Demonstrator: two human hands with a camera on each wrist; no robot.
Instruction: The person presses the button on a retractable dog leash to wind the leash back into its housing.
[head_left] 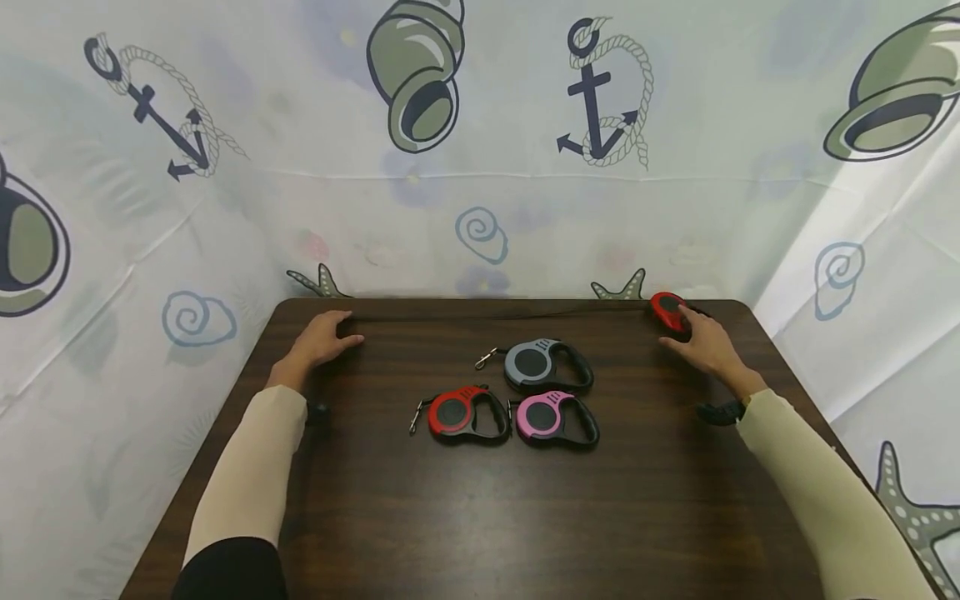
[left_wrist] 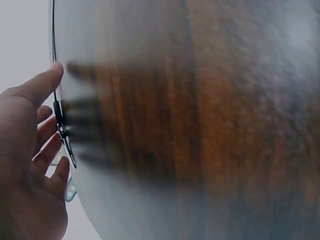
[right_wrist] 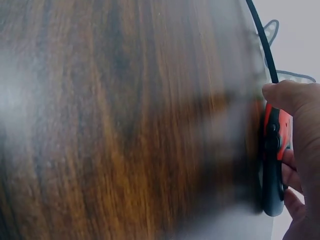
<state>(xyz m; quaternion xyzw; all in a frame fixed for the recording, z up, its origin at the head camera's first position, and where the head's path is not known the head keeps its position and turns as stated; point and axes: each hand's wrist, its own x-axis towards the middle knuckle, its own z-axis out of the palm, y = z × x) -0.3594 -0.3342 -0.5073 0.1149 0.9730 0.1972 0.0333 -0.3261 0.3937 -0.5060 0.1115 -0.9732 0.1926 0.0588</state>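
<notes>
At the far left corner of the table my left hand [head_left: 318,342] spreads its thumb and fingers. In the left wrist view a metal clip [left_wrist: 62,127] on a dark leash line lies between thumb and fingers, the thumb tip right at the line. The dark line [head_left: 495,317] stretches along the far edge to a red and black retractable leash [head_left: 666,310] at the far right. Beside that leash is my right hand [head_left: 705,346], fingertips by its black handle [right_wrist: 272,185] and thumb apart. Its fingers look loose, not wrapped round it.
Mid-table lie three more retractable leashes: a grey one [head_left: 528,362], a second red one [head_left: 452,412] and a pink one [head_left: 540,415], close together. Behind the dark wooden table [head_left: 450,517] hangs a white cloth [head_left: 315,125] printed with anchors and shells.
</notes>
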